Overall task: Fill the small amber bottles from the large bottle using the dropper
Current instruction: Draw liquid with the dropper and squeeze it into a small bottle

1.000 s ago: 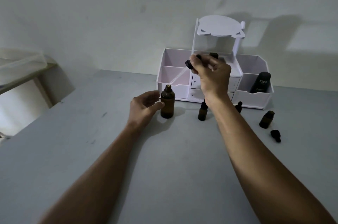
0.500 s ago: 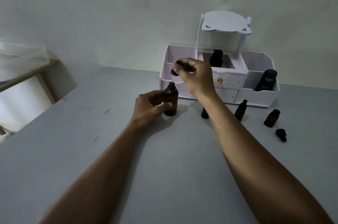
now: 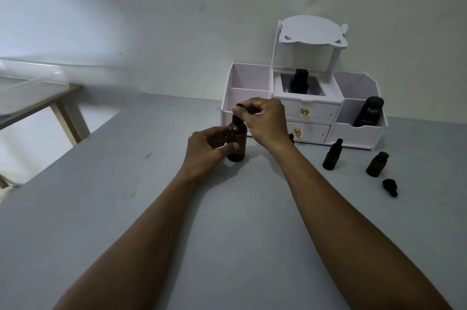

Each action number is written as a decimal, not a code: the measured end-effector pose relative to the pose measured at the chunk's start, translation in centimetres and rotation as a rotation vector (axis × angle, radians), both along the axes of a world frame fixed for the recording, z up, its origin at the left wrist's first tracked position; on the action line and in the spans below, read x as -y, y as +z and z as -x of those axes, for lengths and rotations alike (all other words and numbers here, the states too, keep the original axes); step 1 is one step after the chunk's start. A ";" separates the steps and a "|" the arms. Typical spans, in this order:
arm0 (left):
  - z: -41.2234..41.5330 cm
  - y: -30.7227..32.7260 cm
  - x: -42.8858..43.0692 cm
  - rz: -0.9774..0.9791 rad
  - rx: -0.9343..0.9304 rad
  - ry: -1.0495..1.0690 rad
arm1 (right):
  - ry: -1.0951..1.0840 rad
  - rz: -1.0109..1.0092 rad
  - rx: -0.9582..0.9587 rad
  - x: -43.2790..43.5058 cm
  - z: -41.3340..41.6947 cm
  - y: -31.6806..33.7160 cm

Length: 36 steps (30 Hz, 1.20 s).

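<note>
**Dropper seated at the mouth of the large amber bottle**

The large amber bottle [image 3: 237,142] stands upright on the grey desk [image 3: 126,208], just in front of the left end of the white organizer [image 3: 303,107]. The left hand [image 3: 207,150] wraps its side, grip clamped on the glass with the thumb across the front. The right hand [image 3: 265,120] is above the bottle, its fingertips pinched together on the black bulb of the dropper [image 3: 238,113], whose collar sits at the bottle's neck; whether it is screwed down cannot be told.

To the right of the large bottle, in front of the organizer, stand a capped small amber bottle [image 3: 332,155] and an open small amber bottle [image 3: 377,164]. A loose black dropper cap [image 3: 390,187] lies on the desk just in front of the open one. Another small bottle top [image 3: 291,136] peeks out behind the right wrist.
</note>
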<state>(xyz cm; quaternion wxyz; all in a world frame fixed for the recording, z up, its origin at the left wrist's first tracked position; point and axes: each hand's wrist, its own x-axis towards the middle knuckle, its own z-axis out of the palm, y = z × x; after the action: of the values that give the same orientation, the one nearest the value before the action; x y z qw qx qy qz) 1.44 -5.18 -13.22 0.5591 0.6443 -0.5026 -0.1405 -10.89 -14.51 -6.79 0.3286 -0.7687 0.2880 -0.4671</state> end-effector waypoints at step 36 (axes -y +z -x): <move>10.6 2.8 -0.2 0.480 0.177 0.188 | -0.062 0.167 0.390 0.5 10.8 12.5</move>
<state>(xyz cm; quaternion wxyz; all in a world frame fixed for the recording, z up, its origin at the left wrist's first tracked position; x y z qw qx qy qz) -9.21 -4.95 -10.45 0.6602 0.5469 -0.5065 0.0921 -21.73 -15.02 5.71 0.2985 -0.6793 0.2026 -0.6391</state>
